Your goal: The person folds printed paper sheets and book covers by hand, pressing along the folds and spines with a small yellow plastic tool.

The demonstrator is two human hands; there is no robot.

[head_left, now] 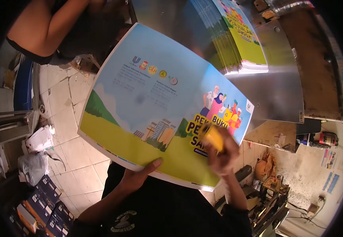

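A large printed cover sheet (140, 102), blue sky above and green below, is spread open in front of me. My left hand (140, 175) grips its lower edge, thumb on top and fingers hidden beneath. My right hand (224, 154) is closed around a short yellow object with a dark round end (213, 137), held over the yellow title lettering on the right half. Motion blurs that object, so its kind is unclear, and I cannot tell whether it touches the paper.
A thick stack of matching covers (238, 39) lies on a shiny metal tabletop (276, 85). At upper left shows another person's bent arm (53, 31). Dark blue boxes (47, 197) stand on the tiled floor (74, 152) at lower left. Dark machinery (264, 201) sits at lower right.
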